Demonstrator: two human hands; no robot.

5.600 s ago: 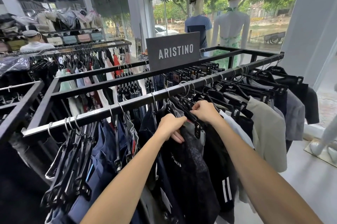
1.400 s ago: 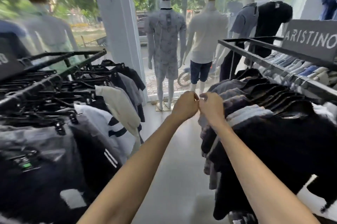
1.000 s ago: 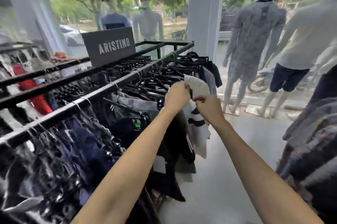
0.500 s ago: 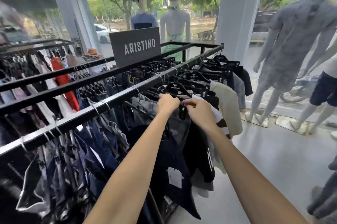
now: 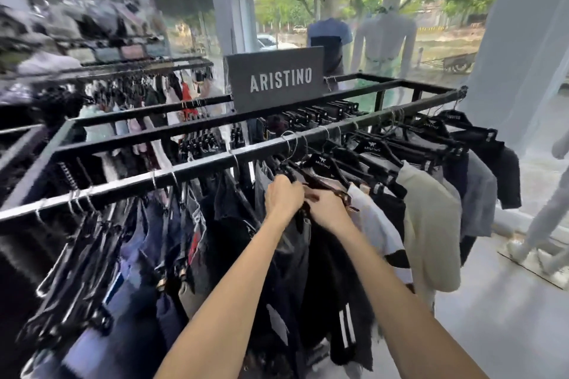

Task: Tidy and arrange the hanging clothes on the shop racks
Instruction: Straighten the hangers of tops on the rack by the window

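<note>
Both left hand (image 5: 283,197) and right hand (image 5: 327,209) grip hanger (image 5: 324,186).

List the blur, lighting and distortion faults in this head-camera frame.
Head view: motion blur smears the clothes at frame left and the far shelves; the left hand gripping a hanger and the right hand beside it are soft, the ARISTINO sign legible. Head view: window daylight backlights the mannequins. Head view: the wide-angle lens tilts the pillar.

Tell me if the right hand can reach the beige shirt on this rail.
Probably yes: the beige shirt hangs just right of the right hand on the same rail, only a white garment between them.
</note>
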